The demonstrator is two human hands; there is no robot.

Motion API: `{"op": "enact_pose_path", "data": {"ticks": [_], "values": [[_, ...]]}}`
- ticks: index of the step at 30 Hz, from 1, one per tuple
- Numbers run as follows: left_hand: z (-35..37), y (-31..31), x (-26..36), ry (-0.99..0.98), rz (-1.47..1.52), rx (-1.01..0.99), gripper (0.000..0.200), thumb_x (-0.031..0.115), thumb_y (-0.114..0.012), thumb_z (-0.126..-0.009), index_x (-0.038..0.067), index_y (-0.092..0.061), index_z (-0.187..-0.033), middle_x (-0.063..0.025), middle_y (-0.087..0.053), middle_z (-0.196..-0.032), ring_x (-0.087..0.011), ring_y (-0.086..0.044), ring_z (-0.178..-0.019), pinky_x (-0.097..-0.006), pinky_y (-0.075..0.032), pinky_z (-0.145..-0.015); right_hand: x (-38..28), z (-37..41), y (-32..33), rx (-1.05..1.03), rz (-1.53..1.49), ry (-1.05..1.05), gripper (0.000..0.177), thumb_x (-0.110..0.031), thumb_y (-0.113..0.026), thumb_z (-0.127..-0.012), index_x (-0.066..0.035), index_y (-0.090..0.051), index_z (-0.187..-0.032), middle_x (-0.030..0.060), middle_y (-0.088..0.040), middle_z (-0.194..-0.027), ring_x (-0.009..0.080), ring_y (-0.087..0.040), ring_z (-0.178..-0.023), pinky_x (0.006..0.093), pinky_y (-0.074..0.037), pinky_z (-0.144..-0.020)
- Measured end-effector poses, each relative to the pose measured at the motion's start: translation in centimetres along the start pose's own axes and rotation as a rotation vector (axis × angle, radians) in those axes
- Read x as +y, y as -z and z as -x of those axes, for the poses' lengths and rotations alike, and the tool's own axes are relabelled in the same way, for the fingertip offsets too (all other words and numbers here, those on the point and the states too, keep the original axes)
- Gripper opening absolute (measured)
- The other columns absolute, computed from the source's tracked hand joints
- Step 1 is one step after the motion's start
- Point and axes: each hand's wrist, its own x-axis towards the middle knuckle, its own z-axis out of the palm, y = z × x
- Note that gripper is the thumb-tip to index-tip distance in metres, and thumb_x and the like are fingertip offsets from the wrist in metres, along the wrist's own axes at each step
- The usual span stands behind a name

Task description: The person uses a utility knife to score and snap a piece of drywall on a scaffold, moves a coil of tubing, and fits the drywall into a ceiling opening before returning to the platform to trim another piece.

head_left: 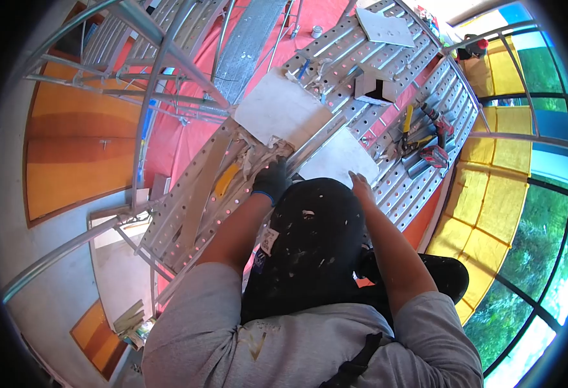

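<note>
My left hand (271,181), in a dark glove, is down on the perforated metal platform (252,197) beside crumpled scraps (248,155). Its fingers are too dark to make out. My bare right hand (360,187) has its fingers stretched out at the near edge of a white board (341,158), seemingly touching it. My dark knee, marked with paint specks, covers part of that board. Beyond my left hand lies a larger pale panel (281,107), next to a long metal strip (319,139). A yellow-handled tool (227,180) rests left of my left hand.
On the right of the platform lie a red cordless drill (438,123), a red-and-black battery tool (434,156) and a yellow-handled tool (407,120). Farther off are an open box (374,87) and another board (385,28). Scaffold tubes (155,97) cross the left side.
</note>
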Motion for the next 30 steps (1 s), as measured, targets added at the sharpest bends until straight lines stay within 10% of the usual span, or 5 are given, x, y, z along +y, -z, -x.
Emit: {"op": "enact_pose_path", "data": {"ticks": [16,30], "values": [[0.1,2.7,0.9,0.077,0.115,-0.238,0.066,0.036,-0.065,-0.090,0.009,-0.043,-0.146,-0.0239,-0.063,-0.117,-0.0427,-0.070,-0.101,-0.0541,-0.057,-0.082,-10.4,-9.7,3.2,-0.139,0.279,0.106,0.079,-0.052,-0.070,-0.091,-0.021,-0.040,-0.157,0.0143,-0.019,-0.170,0.0387,-0.029,-0.152,0.0549,-0.038,-0.115],[0.1,-2.8,-0.9,0.034,0.134,-0.057,0.033,0.030,-0.055,-0.099,0.013,-0.057,-0.127,-0.0246,-0.063,-0.107,-0.0443,-0.067,-0.094,-0.0567,-0.053,-0.077,-8.7,-10.4,2.4,-0.073,0.227,0.147,0.083,-0.044,-0.073,-0.091,-0.024,-0.032,-0.160,0.0138,-0.016,-0.170,0.0408,-0.028,-0.152,0.0534,-0.042,-0.114]]}}
